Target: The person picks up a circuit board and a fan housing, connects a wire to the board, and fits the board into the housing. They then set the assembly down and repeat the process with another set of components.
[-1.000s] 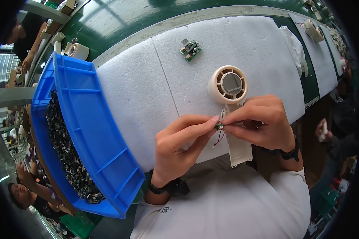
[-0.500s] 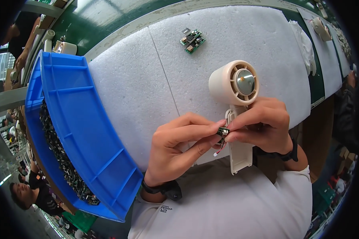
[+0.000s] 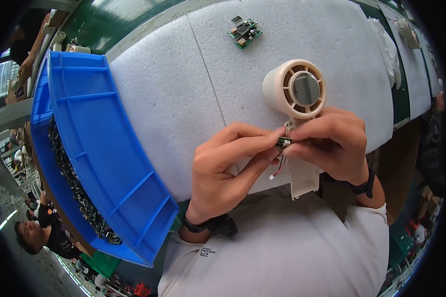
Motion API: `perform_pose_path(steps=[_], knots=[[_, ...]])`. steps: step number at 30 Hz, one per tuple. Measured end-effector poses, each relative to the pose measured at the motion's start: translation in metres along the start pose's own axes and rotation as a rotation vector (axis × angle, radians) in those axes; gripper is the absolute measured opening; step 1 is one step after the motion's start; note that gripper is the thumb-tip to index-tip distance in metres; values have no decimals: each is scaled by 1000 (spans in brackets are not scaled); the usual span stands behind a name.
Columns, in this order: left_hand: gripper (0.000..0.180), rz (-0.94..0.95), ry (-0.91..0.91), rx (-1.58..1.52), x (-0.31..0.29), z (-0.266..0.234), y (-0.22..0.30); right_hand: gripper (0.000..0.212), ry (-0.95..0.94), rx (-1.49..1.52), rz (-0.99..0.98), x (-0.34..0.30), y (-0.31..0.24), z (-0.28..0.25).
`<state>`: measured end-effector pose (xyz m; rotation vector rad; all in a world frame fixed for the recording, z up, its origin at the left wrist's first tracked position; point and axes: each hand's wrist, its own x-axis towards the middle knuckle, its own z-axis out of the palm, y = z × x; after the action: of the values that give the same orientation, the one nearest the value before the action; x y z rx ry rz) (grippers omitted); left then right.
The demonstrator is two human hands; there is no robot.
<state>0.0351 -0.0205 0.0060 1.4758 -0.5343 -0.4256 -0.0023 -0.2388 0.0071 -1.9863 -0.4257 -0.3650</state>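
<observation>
A small green circuit board [image 3: 284,142] is pinched between the thumb and fingers of my left hand [image 3: 233,166]. My right hand [image 3: 334,143] closes round the handle of a cream handheld fan, its thumb and fingertips at the board's right edge. The fan's round head [image 3: 295,89], with a silver disc in its centre, points away from me on the foam. The opened handle shell [image 3: 304,178] reaches toward my body. A short red and black wire with a white plug [image 3: 272,176] hangs below the board. My fingers hide part of the board and handle.
A blue bin [image 3: 96,128] holding many small circuit boards stands at the left. Several joined green boards [image 3: 245,32] lie at the far side of the white foam sheet [image 3: 168,89]. A white glove [image 3: 384,49] lies at the right edge, with another fan part [image 3: 406,33] beyond.
The fan, circuit board and both hands have shifted slightly up and to the right in view. Both hands keep their grips, with the board closer to the handle.
</observation>
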Motion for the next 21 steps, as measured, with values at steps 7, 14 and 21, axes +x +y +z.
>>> perform_pose_path(steps=[7,14,21], knots=[[36,-14,9,-114,1,4,0,22,-206,-300,-179,9,-33,-12],[36,-12,8,-119,-2,3,1,28,-225,-353,-222,5,-31,-7],[35,-6,5,-90,-2,3,1,24,-307,-340,-187,8,-31,-8]])
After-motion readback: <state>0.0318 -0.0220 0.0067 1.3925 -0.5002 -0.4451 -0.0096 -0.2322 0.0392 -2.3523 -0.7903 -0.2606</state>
